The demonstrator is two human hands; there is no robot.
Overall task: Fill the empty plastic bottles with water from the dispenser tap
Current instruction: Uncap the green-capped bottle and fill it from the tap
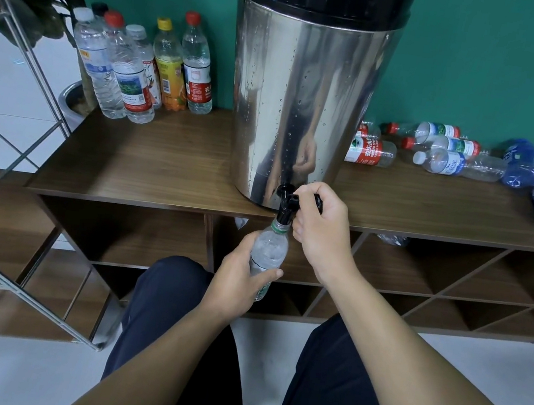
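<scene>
Our left hand (pixel 236 279) grips the clear plastic bottle (pixel 268 251) mouth-up under the black tap (pixel 287 205) at the brown wooden counter's (pixel 160 165) front edge, right hand (pixel 319 224) curled round the lever; risk: slipped alignment or late release spills water.

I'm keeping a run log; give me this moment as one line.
step: filling | left hand: grips bottle under tap | right hand: grips tap lever | cap: off

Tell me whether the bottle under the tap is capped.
Uncapped: the bottle, gripped by the left hand, has its open neck against the tap spout.
</scene>
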